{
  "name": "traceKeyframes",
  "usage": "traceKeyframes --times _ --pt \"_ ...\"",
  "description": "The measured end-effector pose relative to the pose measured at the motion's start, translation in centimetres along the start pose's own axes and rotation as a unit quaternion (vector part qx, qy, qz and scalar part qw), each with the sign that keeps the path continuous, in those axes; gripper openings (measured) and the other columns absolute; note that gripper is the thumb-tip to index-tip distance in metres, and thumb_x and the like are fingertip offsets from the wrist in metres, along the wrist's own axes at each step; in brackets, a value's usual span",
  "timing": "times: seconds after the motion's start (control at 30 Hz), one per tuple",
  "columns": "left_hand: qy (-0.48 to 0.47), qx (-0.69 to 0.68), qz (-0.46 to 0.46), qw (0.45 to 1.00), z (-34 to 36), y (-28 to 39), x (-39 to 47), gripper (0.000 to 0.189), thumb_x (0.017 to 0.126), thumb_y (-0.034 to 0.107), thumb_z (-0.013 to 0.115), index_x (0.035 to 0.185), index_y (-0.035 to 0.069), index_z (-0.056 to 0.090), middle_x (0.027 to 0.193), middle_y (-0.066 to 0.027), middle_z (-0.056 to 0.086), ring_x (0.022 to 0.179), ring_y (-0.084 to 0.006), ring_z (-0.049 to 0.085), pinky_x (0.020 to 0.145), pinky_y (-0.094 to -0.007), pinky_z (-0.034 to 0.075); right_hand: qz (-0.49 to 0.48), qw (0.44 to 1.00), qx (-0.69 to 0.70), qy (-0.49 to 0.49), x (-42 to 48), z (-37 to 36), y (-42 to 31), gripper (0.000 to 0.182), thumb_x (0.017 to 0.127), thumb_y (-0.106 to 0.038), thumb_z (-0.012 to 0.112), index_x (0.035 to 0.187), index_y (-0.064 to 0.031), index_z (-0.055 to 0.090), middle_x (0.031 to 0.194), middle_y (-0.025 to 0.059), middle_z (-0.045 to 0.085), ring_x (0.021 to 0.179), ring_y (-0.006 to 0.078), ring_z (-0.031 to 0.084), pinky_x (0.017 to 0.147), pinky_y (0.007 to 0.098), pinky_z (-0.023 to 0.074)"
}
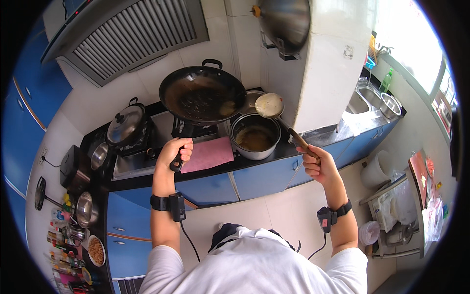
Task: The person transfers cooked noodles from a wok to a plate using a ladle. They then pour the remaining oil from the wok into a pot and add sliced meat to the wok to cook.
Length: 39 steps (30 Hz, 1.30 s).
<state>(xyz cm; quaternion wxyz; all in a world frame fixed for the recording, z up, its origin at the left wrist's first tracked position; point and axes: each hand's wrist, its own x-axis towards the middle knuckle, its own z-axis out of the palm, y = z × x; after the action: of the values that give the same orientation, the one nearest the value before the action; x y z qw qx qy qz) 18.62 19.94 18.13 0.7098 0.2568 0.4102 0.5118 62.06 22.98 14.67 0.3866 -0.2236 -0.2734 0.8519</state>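
Note:
My left hand (175,154) is closed round the handle of a large black wok (198,95), which is raised and tilted over the stove, its inside oily with some liquid low at the right. The wooden-ended handle of a metal ladle (270,105) is in my right hand (316,163). Its bowl, full of pale frothy stuff with a few red bits, is above the far rim of a pot (256,136) that holds yellow-brown liquid. Beside the pot, a pink cloth (211,154) lies at the counter's front edge, to the right of my left hand.
On the left of the stove stands a lidded pan (126,124), near a small steel bowl (99,156). Bottles, a steel basin (85,209) and a plate of shredded food (96,250) line the left counter. A tiled pillar (330,73) juts out before the sink (358,103).

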Motion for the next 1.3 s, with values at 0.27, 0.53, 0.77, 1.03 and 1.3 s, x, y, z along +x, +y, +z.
traceKeyframes --times 0.27,0.53,0.77,1.03,1.3 --pt "-0.034 -0.183 -0.046 0.981 -6.8 0.6 3.0 0.011 0.088 0.009 0.047 0.079 0.002 0.046 0.061 0.0028 0.044 0.046 -0.0028 0.043 0.039 -0.0157 0.037 -0.003 0.998 -0.059 0.015 8.6 7.2 1.2 0.032 0.095 -0.023 0.036 0.106 0.0010 0.054 0.054 -0.0065 0.029 0.040 0.0036 0.023 0.033 0.0180 0.0189" --pt "-0.043 -0.183 -0.017 0.982 -12.3 1.7 4.8 0.013 0.086 0.008 0.048 0.074 0.006 0.045 0.060 0.0045 0.043 0.046 -0.0017 0.041 0.040 -0.0150 0.035 -0.027 0.961 -0.253 0.108 23.5 16.1 7.9 0.011 0.089 -0.016 0.047 0.091 -0.0066 0.051 0.056 -0.0047 0.034 0.040 0.0048 0.027 0.036 0.0205 0.0197" --pt "-0.058 -0.125 0.022 0.990 -15.0 2.1 5.8 0.015 0.085 0.008 0.049 0.071 0.009 0.043 0.061 0.0049 0.042 0.047 -0.0016 0.039 0.040 -0.0161 0.033 -0.204 0.673 -0.687 0.183 33.1 15.8 14.1 0.026 0.082 -0.025 0.049 0.099 -0.0042 0.051 0.082 0.0251 0.061 0.075 0.0413 0.060 0.067 0.0476 0.0459" --pt "-0.048 -0.133 0.014 0.990 -16.4 0.8 7.2 0.009 0.083 0.007 0.051 0.078 0.007 0.044 0.060 0.0038 0.040 0.047 -0.0029 0.038 0.040 -0.0183 0.032 -0.168 0.572 -0.778 0.198 34.2 16.7 16.8 0.033 0.081 -0.017 0.047 0.112 -0.0079 0.040 0.075 0.0236 0.062 0.071 0.0407 0.060 0.065 0.0519 0.0456" --pt "-0.010 -0.130 0.004 0.991 -16.1 -0.7 7.5 0.018 0.089 0.024 0.051 0.083 0.007 0.049 0.062 0.0024 0.045 0.047 -0.0050 0.043 0.040 -0.0193 0.034 -0.062 0.806 -0.579 0.105 21.3 10.0 14.9 0.027 0.086 -0.020 0.052 0.106 -0.0029 0.052 0.065 0.0108 0.059 0.053 0.0196 0.059 0.050 0.0323 0.0469"
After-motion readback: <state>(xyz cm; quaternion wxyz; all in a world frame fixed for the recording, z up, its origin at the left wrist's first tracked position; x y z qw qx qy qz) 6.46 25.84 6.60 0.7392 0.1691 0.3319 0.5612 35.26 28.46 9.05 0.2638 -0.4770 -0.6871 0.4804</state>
